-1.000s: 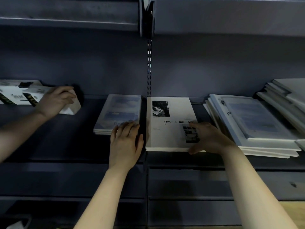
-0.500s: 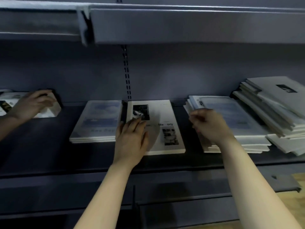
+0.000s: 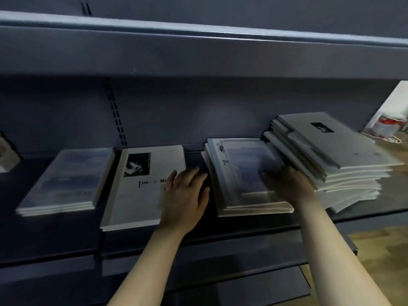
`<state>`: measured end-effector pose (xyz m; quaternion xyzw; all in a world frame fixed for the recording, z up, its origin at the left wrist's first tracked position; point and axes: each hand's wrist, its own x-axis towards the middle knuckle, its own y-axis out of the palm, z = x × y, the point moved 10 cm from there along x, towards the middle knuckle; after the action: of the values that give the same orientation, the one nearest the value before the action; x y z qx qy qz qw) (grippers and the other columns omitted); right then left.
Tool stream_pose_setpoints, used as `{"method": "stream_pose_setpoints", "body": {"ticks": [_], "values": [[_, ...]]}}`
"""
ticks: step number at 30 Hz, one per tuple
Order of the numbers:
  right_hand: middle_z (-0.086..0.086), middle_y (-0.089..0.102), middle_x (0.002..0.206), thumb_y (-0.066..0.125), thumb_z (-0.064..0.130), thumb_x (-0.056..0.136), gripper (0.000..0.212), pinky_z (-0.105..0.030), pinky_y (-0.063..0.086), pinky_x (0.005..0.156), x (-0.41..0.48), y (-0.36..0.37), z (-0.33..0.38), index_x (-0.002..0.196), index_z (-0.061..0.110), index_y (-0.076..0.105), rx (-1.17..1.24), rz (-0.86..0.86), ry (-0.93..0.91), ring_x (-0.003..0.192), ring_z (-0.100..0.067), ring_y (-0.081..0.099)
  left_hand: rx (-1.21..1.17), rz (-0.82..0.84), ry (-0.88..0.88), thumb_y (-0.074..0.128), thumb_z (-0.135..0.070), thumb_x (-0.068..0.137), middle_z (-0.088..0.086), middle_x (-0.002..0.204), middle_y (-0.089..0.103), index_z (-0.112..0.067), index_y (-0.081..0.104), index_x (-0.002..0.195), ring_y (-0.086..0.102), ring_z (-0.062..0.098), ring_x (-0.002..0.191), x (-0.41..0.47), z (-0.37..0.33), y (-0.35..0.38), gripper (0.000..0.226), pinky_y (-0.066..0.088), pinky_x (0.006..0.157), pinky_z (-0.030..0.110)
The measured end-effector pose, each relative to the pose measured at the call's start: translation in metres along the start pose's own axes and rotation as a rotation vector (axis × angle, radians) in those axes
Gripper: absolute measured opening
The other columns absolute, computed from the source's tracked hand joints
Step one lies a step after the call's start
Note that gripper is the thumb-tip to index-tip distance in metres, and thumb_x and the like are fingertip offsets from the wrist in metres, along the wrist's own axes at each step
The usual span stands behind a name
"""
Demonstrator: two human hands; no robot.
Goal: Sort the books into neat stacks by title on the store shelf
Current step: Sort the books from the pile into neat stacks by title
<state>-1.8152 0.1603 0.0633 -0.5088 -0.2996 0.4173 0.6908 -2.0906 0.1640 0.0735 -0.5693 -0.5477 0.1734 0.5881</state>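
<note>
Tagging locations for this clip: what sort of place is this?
Probably a shop being stocked: grey metal display shelving, flat stacks of matching books, paint cans on the wooden floor beyond.

Left of centre in the frame, the white book (image 3: 136,195) carries a black title that begins "Tim", then a faint mark, then "Me"; the left hand (image 3: 185,199) covers what follows. Right of centre, a white cover in the mixed stack (image 3: 254,209) shows a black "T" and one more stroke, and a blue book (image 3: 247,164) hides the rest. Print on the other covers is too blurred to read.
</note>
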Motion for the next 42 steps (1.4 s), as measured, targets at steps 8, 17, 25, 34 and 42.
{"method": "stream_pose_setpoints", "body": {"ticks": [8,17,25,34,42], "values": [[-0.018,0.065,0.117,0.063,0.072,0.069,0.085,-0.037,0.049,0.085,0.004,-0.007,-0.01,0.125,0.008,0.061,0.201,-0.02,0.032,0.109,-0.03,0.062,-0.003,-0.01,-0.018,0.031,-0.041,0.093,0.003,0.135,0.053,-0.021,0.057,0.126,0.05,0.021,0.123,0.002,-0.007,0.005,0.046,0.029,0.109,0.051],[-0.01,0.069,0.087,0.075,0.048,0.073,0.039,-0.029,0.039,0.069,0.003,-0.025,-0.014,0.094,0.016,0.071,0.197,-0.12,0.01,0.082,-0.027,0.062,-0.02,-0.005,-0.03,0.032,-0.042,0.092,0.004,0.135,0.053,-0.02,0.057,0.125,0.049,0.021,0.124,0.0,0.0,0.007,0.047,0.029,0.109,0.051],[-0.018,0.07,0.092,0.079,0.042,0.069,0.049,-0.032,0.04,0.067,-0.011,-0.042,-0.013,0.104,0.01,0.068,0.212,-0.33,0.009,0.089,-0.037,0.065,-0.031,0.003,-0.018,0.032,-0.041,0.092,0.006,0.136,0.052,-0.019,0.058,0.125,0.05,0.023,0.123,-0.001,-0.002,0.011,0.047,0.028,0.109,0.052],[-0.028,0.067,0.098,0.073,0.032,0.081,0.048,-0.046,0.045,0.08,-0.014,-0.051,-0.005,0.115,0.003,0.054,0.213,-0.413,-0.043,0.094,-0.046,0.062,-0.018,-0.01,-0.044,0.032,-0.042,0.091,0.006,0.136,0.053,-0.02,0.057,0.126,0.05,0.024,0.122,-0.001,0.002,0.006,0.048,0.028,0.109,0.05],[-0.025,0.064,0.112,0.071,0.031,0.085,0.054,-0.031,0.03,0.073,-0.017,-0.049,-0.003,0.125,0.001,0.052,0.368,-0.301,-0.034,0.106,-0.04,0.059,-0.009,-0.015,-0.053,0.033,-0.042,0.09,0.006,0.136,0.052,-0.021,0.057,0.126,0.049,0.022,0.124,-0.001,0.004,0.005,0.048,0.027,0.111,0.048]]}}
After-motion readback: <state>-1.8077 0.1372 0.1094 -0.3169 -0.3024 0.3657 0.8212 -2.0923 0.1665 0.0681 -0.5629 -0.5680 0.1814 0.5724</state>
